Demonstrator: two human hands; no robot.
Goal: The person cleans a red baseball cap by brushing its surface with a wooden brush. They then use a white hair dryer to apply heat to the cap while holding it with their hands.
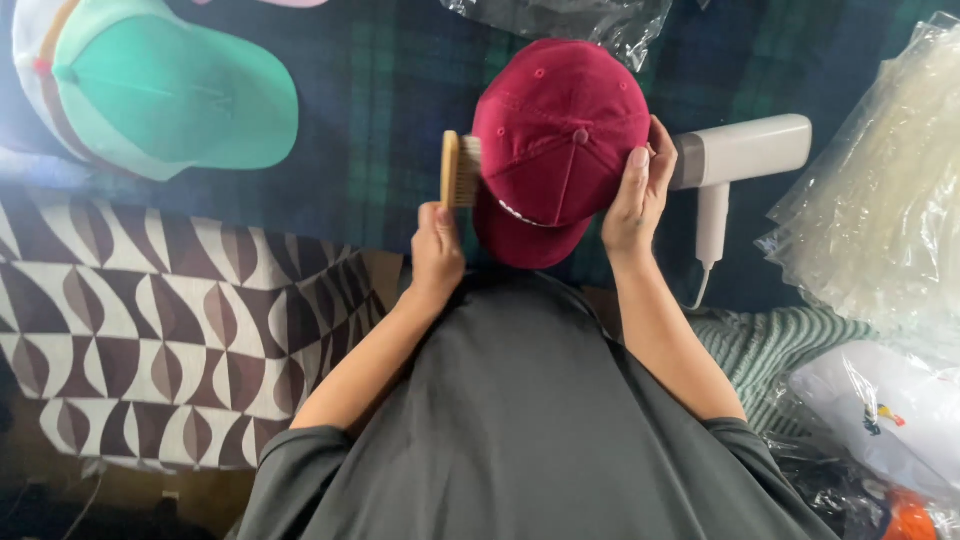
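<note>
Both bare forearms come up out of the grey sleeves, angled in toward each other. Left hand [437, 245] is curled into a loose fist, thumb on top, fingers [432, 222] wrapped shut around something thin and held upright. Right hand [636, 195] is more open, palm turned inward, thumb up along the near edge, the rest spread and cupping from the side. Wrists roughly level.

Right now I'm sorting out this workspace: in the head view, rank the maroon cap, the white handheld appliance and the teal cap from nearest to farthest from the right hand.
1. Maroon cap: the right hand grips its right side.
2. White handheld appliance: just behind and right of that hand.
3. Teal cap: far off at the upper left.
</note>
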